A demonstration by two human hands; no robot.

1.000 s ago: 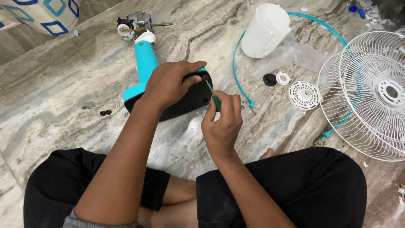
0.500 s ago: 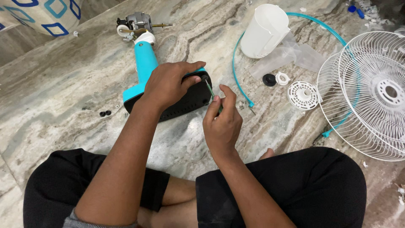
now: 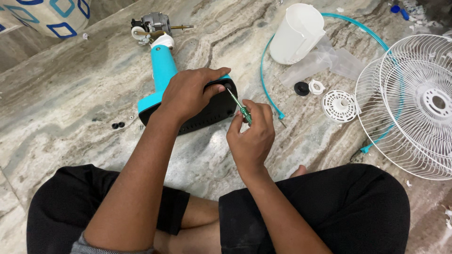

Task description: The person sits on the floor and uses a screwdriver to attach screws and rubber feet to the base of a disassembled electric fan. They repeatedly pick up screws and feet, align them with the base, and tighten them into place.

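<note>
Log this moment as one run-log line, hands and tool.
left hand: pressing down fan base | right hand: grip on green screwdriver, tip at base edge | fan grille: right, on floor

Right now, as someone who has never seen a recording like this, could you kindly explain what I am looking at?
This is one view from a camera worn on a person's head, looking down at their own bare hands as they sit on a marble floor. The left hand presses on a turquoise fan stand with a black base. The right hand holds a small green screwdriver, its tip at that base. Nearby lie white wire fan guards, a white plastic cover, a fan motor and loose small parts.
</note>
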